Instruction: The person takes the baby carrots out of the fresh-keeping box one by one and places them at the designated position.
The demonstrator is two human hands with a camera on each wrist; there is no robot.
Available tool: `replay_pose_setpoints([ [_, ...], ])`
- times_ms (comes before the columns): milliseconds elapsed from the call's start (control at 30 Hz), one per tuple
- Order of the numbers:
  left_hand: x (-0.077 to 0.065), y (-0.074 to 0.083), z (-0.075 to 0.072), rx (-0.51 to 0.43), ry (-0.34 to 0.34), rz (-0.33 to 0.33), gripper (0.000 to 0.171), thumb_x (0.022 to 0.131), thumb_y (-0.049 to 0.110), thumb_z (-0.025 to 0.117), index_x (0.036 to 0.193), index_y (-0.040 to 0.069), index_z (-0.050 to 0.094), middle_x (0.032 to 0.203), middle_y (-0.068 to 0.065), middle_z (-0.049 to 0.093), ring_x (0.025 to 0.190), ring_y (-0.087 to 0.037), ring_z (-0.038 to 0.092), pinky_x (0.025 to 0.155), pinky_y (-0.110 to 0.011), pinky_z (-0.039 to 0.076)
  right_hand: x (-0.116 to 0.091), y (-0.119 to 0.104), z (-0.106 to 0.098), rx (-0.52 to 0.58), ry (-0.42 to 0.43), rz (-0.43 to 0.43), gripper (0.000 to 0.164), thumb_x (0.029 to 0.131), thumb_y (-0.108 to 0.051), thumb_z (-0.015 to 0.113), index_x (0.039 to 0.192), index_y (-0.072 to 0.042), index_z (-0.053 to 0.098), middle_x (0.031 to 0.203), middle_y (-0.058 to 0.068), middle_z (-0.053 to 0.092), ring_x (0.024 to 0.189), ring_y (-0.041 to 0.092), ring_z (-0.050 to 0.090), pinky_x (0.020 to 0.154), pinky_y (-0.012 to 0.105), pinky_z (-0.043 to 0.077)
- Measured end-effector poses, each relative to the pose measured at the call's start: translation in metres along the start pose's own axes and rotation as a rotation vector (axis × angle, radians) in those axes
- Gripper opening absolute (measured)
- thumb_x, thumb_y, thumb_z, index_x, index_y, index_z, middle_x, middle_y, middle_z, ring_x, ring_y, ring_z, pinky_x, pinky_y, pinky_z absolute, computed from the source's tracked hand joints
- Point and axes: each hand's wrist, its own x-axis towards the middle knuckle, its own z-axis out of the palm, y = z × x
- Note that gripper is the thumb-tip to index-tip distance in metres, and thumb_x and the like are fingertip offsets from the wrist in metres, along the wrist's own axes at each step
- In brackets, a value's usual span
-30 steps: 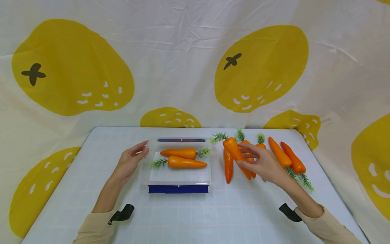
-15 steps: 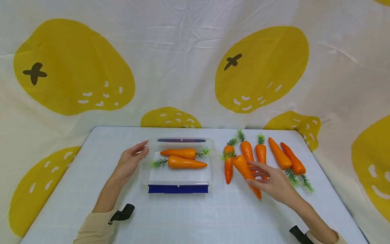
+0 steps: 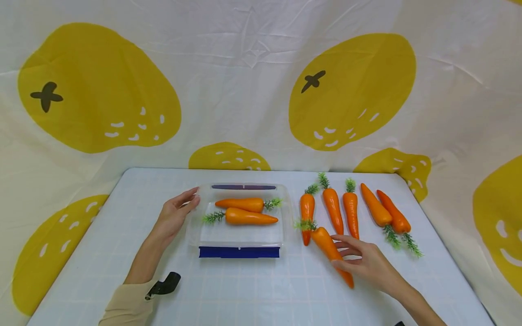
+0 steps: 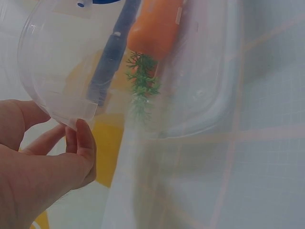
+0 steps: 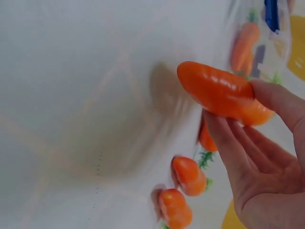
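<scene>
A clear plastic food container (image 3: 240,237) with blue clips stands left of centre, two toy carrots (image 3: 250,219) lying in it and pointing opposite ways. At its far left corner my left hand (image 3: 175,213) pinches the rim; the left wrist view shows thumb and fingers (image 4: 85,138) at the clear edge. My right hand (image 3: 364,262) pinches another toy carrot (image 3: 331,248) between thumb and fingers, its green top towards the container and its tip towards me. In the right wrist view this held carrot (image 5: 217,90) is off the table, over its shadow.
Right of the container lie three carrots (image 3: 350,215) with their green tops away from me. Two more carrots (image 3: 393,213) lie farther right, tops towards me. The pale table (image 3: 244,290) ends at a fabric backdrop (image 3: 236,90) with yellow fruit prints.
My right hand has drawn the held carrot towards me and slightly right, away from the row of carrots. My left hand and the container have stayed put.
</scene>
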Motion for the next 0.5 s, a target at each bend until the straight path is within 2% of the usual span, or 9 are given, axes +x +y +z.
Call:
replay_pose_setpoints([
  [200, 0.0, 0.0, 0.0, -0.006, -0.01, 0.015, 0.061, 0.104, 0.036, 0.063, 0.158, 0.018, 0.044, 0.156, -0.012, 0.041, 0.14, -0.026, 0.041, 0.122, -0.043, 0.028, -0.005, 0.002, 0.002, 0.022, -0.067, 0.017, 0.059, 0.09, -0.027, 0.082, 0.138, -0.001, 0.061, 0.124, 0.017, 0.069, 0.099, 0.021, 0.072, 0.079, 0.028, 0.06],
  [333, 0.001, -0.001, -0.001, -0.004, -0.011, 0.017, 0.062, 0.103, 0.037, 0.064, 0.158, 0.017, 0.043, 0.156, -0.012, 0.041, 0.14, -0.026, 0.041, 0.121, -0.043, 0.029, -0.009, 0.007, 0.002, -0.001, -0.123, -0.002, 0.057, 0.09, -0.028, 0.082, 0.136, -0.002, 0.062, 0.121, 0.012, 0.071, 0.097, 0.014, 0.071, 0.08, 0.026, 0.059],
  [500, 0.001, -0.002, -0.001, 0.0, -0.005, 0.017, 0.062, 0.103, 0.038, 0.064, 0.158, 0.017, 0.044, 0.157, -0.012, 0.041, 0.141, -0.026, 0.04, 0.121, -0.043, 0.03, -0.011, 0.014, 0.003, -0.009, -0.204, -0.019, 0.055, 0.09, -0.026, 0.082, 0.135, -0.001, 0.062, 0.116, 0.007, 0.072, 0.097, 0.007, 0.067, 0.081, 0.03, 0.06],
])
